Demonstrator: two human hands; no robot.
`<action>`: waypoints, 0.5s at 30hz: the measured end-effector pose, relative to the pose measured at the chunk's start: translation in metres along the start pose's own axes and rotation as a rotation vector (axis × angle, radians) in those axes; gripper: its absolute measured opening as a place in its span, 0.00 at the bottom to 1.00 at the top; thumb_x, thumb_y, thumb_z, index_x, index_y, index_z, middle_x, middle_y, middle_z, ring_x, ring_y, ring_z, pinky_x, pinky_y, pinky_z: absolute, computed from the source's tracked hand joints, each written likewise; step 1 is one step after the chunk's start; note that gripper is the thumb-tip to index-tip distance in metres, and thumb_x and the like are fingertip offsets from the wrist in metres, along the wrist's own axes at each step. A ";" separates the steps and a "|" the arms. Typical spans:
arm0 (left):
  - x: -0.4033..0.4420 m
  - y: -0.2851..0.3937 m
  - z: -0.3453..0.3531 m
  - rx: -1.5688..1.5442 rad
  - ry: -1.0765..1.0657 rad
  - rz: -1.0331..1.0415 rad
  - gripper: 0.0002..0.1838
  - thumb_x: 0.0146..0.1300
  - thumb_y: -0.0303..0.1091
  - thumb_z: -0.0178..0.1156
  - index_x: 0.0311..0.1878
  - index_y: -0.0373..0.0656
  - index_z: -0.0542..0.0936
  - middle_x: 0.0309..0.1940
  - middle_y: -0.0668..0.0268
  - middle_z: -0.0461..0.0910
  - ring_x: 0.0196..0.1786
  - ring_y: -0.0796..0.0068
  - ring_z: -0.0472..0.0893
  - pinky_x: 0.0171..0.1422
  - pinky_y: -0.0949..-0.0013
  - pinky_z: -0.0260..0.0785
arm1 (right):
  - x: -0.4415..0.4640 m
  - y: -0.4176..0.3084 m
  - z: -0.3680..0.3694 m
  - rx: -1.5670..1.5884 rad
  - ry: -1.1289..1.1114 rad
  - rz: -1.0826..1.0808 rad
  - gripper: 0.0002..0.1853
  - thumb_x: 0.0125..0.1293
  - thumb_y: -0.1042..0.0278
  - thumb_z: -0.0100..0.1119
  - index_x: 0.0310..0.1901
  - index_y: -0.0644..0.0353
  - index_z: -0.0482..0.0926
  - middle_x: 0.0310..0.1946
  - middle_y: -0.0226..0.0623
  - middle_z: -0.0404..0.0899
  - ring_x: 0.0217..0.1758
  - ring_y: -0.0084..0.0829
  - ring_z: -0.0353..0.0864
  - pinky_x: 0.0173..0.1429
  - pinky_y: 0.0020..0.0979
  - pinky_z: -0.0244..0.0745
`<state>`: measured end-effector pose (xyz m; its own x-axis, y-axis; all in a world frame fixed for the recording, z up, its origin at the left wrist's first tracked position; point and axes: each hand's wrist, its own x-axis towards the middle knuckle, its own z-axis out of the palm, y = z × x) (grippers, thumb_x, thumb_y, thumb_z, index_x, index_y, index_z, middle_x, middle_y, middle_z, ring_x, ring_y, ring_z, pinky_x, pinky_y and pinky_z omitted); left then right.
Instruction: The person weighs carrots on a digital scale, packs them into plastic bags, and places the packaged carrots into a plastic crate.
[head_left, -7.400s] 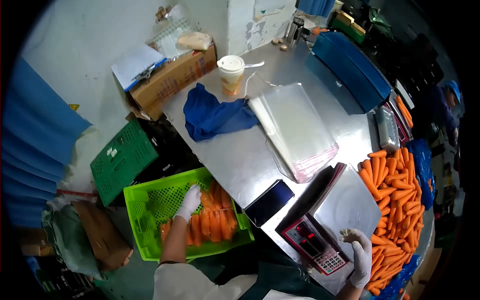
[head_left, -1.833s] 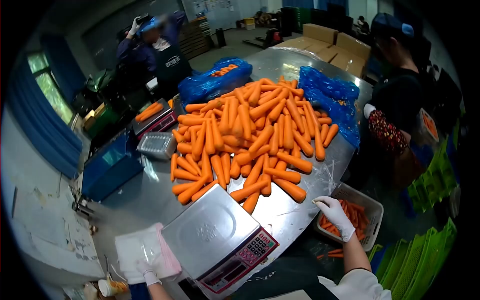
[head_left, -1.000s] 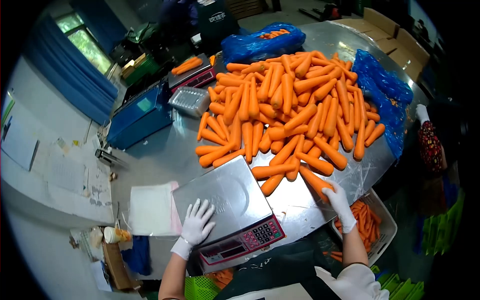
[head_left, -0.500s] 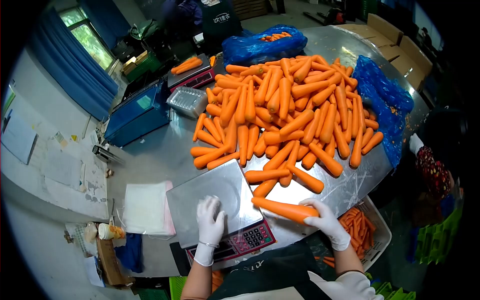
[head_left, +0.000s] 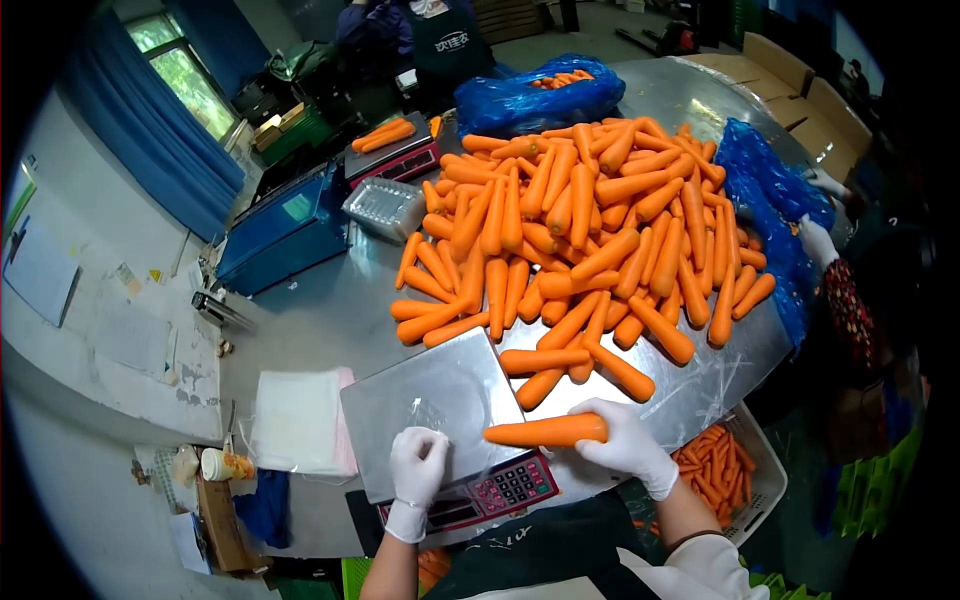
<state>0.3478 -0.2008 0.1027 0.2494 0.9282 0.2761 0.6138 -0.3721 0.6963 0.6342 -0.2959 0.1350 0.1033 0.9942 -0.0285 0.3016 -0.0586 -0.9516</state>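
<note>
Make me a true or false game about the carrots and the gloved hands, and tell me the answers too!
1. The left hand and right hand both wear white gloves. True.
2. The left hand holds two carrots. False: it is over the nearer scale, with no carrot in it.
3. The right hand holds a carrot. True.
4. That carrot's thin end points away from the left hand. False: it points toward it.
5. The carrot pile lies on the metal table. True.
6. The pile is purple. False: it is orange.
</note>
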 end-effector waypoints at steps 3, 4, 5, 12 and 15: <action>0.000 0.038 0.008 0.011 0.007 0.326 0.05 0.47 0.23 0.62 0.26 0.43 0.75 0.31 0.65 0.77 0.42 0.60 0.74 0.50 0.62 0.65 | 0.008 -0.017 0.028 0.008 -0.174 -0.138 0.21 0.48 0.64 0.61 0.46 0.62 0.75 0.40 0.48 0.77 0.44 0.44 0.77 0.53 0.34 0.71; -0.001 0.041 0.012 -0.049 -0.004 0.341 0.06 0.48 0.22 0.61 0.28 0.42 0.74 0.33 0.64 0.76 0.42 0.60 0.73 0.50 0.62 0.65 | 0.010 -0.021 0.043 0.056 -0.230 -0.156 0.22 0.49 0.63 0.63 0.47 0.61 0.74 0.42 0.48 0.75 0.46 0.44 0.76 0.54 0.35 0.70; -0.002 0.041 0.015 -0.058 -0.011 0.347 0.06 0.48 0.22 0.61 0.28 0.42 0.74 0.33 0.64 0.76 0.42 0.60 0.73 0.50 0.62 0.65 | 0.014 -0.022 0.055 0.031 -0.191 -0.275 0.22 0.50 0.61 0.63 0.47 0.61 0.74 0.43 0.48 0.74 0.46 0.44 0.75 0.54 0.35 0.69; -0.004 0.023 0.018 -0.276 0.020 0.078 0.06 0.51 0.19 0.57 0.31 0.39 0.72 0.35 0.59 0.75 0.42 0.61 0.74 0.51 0.63 0.65 | 0.027 0.054 -0.002 -0.681 0.496 -0.046 0.27 0.44 0.75 0.62 0.50 0.61 0.70 0.41 0.44 0.74 0.45 0.47 0.70 0.52 0.42 0.65; -0.003 0.026 0.020 -0.273 0.032 0.080 0.05 0.52 0.19 0.56 0.31 0.39 0.72 0.35 0.59 0.76 0.42 0.61 0.74 0.51 0.64 0.65 | 0.007 0.136 -0.022 -0.599 0.503 0.097 0.26 0.51 0.71 0.59 0.54 0.64 0.69 0.39 0.46 0.77 0.37 0.44 0.73 0.45 0.40 0.70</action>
<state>0.3780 -0.2131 0.1072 0.2627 0.8973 0.3548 0.3677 -0.4331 0.8230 0.6963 -0.2984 0.0120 0.5282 0.8309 0.1751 0.7140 -0.3230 -0.6212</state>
